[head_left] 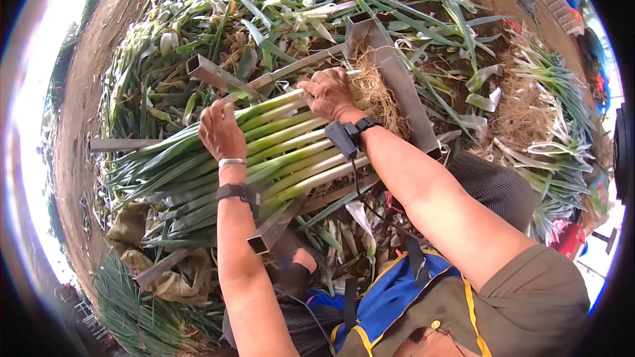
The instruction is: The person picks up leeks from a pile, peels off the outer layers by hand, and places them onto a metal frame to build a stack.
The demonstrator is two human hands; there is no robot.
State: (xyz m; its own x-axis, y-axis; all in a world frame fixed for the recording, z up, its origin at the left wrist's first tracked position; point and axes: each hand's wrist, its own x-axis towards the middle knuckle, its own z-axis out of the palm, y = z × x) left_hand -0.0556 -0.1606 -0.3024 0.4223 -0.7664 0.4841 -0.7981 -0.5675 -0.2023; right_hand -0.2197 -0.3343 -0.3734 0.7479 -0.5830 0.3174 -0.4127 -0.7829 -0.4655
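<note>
A row of leeks (pixel 297 143) lies side by side across a metal frame (pixel 397 79), roots to the right and green leaves to the left. My left hand (pixel 221 130) is closed around the green part of the leek at the far edge of the row. Farther right, my right hand (pixel 329 96) has its fingers curled on the pale stalk of that same far leek, near the root end. The fingertips of both hands are partly hidden. Bushy roots (pixel 380 96) press against the upright metal plate of the frame.
Loose leaves and trimmings (pixel 278 0) heap up behind the frame. More leeks (pixel 555 132) are stacked at the right, and another pile (pixel 145 304) is at lower left beside a tan sack (pixel 192 277). Square metal bar ends (pixel 258 244) jut out near my left forearm.
</note>
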